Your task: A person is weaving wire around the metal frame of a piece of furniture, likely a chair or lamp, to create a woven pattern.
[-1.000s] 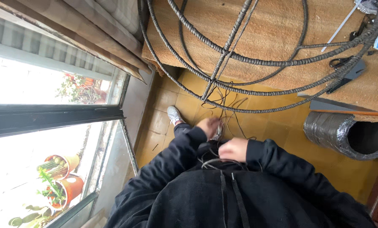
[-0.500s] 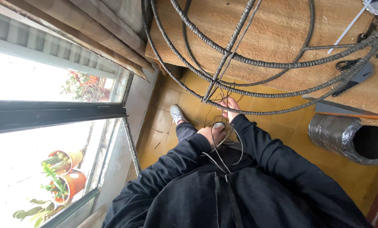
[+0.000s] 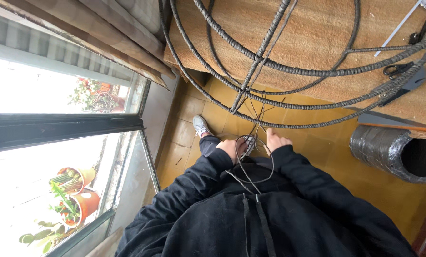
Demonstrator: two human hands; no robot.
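Curved ribbed steel bars [image 3: 289,71] form a round frame over a straight bar [image 3: 260,52] that crosses them. Thin tie wires [image 3: 258,112] hang from the crossing point down toward my hands. My left hand [image 3: 231,147] is closed on a loop of thin dark wire [image 3: 256,164] that hangs against my black hooded top. Just below the lowest bar, my right hand [image 3: 275,140] grips the other side of the wire strands. Both arms are in black sleeves.
A brown fibre mat [image 3: 317,28] lies under the bars on the yellow tiled floor [image 3: 327,147]. A silver duct tube [image 3: 389,150] lies at right. Black pliers [image 3: 397,70] rest on the mat. My shoe [image 3: 201,126] stands near the window [image 3: 55,128], with potted plants [image 3: 72,190] outside.
My hands were together close to my chest. The right hand then reached up to the bars, and now both hands sit apart with the wire loop hanging between them.
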